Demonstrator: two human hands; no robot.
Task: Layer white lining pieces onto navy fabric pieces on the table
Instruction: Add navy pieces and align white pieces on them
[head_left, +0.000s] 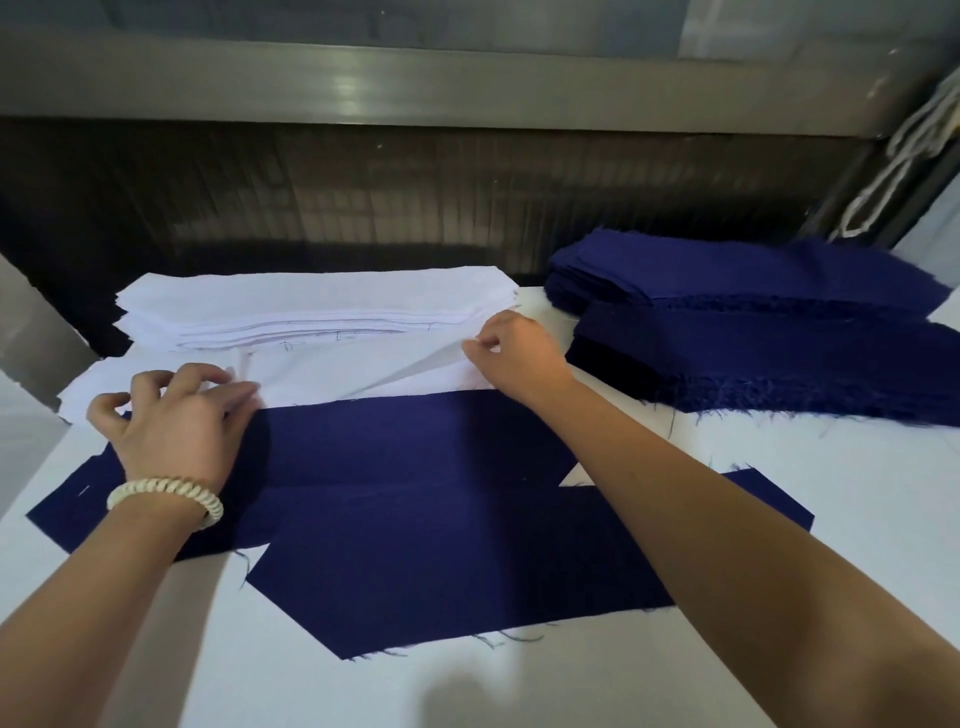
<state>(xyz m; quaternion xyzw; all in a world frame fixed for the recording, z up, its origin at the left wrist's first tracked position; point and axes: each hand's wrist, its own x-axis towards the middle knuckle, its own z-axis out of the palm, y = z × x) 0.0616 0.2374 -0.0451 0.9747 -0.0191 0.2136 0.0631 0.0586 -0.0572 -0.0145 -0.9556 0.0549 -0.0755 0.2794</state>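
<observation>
1. Counter (810, 452): white top, carrying all the cloth listed below.
2. Machine housing (415, 83): grey metal rail over a dark recess, running along the counter's far edge.
3. Navy stack (779, 332): cut navy pieces with frayed edges, piled at the far right.
4. Navy fabric pieces, two, laid flat in the middle and overlapping: far piece (415, 441) and near piece (441, 571), the near one set further right.
5. White lining stack (311, 301): piled at the far left-centre, with pen marks on its front edges.
6. White lining piece (363, 371): lies between the lining stack and the far navy piece, its near edge along that piece's far edge and its right end raised in a crease.
7. Right grip (519, 353): thumb and fingers pinching the lining piece's raised right end.
8. Left grip (176, 415): fingers bent, tips on the lining piece's left part; blurred, so whether it pinches or only presses cannot be told.
9. Bracelet (166, 499): cream beads, on the left wrist.
</observation>
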